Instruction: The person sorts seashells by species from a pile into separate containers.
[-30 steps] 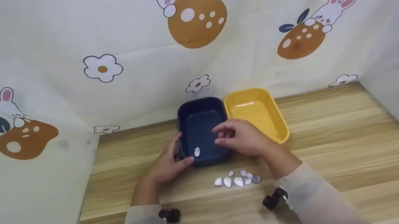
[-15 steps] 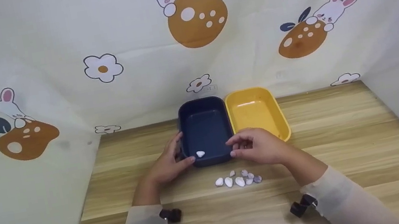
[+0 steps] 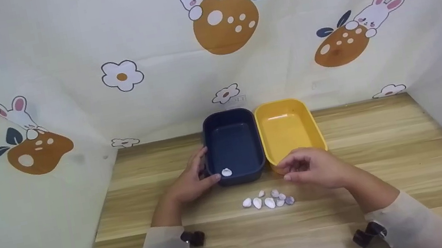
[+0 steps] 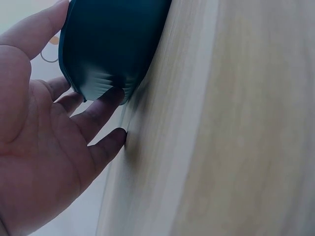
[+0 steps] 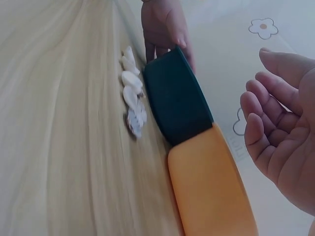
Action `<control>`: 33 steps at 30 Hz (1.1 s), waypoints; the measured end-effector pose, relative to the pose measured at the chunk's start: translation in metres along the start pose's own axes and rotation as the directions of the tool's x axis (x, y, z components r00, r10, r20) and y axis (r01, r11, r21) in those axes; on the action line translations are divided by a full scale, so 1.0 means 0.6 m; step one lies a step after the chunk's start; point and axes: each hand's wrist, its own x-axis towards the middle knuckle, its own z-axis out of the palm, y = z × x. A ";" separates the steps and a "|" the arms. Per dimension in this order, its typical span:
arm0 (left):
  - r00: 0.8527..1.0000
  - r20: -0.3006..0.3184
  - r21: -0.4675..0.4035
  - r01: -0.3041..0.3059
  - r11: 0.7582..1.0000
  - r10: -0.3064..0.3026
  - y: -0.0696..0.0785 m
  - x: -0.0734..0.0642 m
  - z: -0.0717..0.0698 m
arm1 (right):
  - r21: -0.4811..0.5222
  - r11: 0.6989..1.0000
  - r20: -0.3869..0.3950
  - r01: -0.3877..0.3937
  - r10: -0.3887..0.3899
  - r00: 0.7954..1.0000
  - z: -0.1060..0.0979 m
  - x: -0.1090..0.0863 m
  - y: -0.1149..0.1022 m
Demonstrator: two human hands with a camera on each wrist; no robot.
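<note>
A deep navy plastic tray (image 3: 234, 151) stands near the back wall. A small white seashell (image 3: 226, 172) lies in its front-left corner. My left hand (image 3: 190, 184) rests against that corner, thumb at the rim and fairly straight fingers along the side wall. In the left wrist view, the fingers (image 4: 101, 113) touch the tray's outside low down. My right hand (image 3: 312, 167) hovers by the front of the yellow tray (image 3: 283, 131), fingers loosely curled, nothing held. In the right wrist view its palm looks bare. Several white and purplish seashells (image 3: 270, 202) lie in front of the navy tray.
Both trays stand side by side on the wood-grain table (image 3: 155, 163), their walls meeting. Behind and beside them hangs a white cloth (image 3: 167, 101) printed with rabbits and flowers. A small black device (image 3: 370, 234) sits at each wrist.
My right hand has moved from over the navy tray rightward and nearer, to the yellow tray's front. The seashell in the navy tray has turned over. My left hand stays at its corner.
</note>
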 end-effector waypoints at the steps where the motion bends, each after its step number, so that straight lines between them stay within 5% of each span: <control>1: 1.000 0.001 0.003 -0.006 1.000 0.006 0.000 0.001 0.001 | -0.007 1.000 -0.002 -0.006 0.006 1.000 -0.002 -0.006 0.002; 10: 1.000 0.001 0.010 0.001 1.000 -0.001 0.003 0.003 0.001 | -0.049 0.998 0.064 -0.047 0.050 0.997 -0.010 -0.028 0.018; 24: 0.999 0.000 0.010 0.049 0.999 -0.049 0.002 -0.003 0.000 | -0.035 0.998 0.190 -0.057 0.063 0.980 0.027 -0.021 0.048; 33: 0.999 -0.013 0.049 0.045 0.998 -0.045 -0.004 -0.001 0.001 | -0.148 0.985 0.189 -0.092 0.120 0.975 0.034 -0.018 0.065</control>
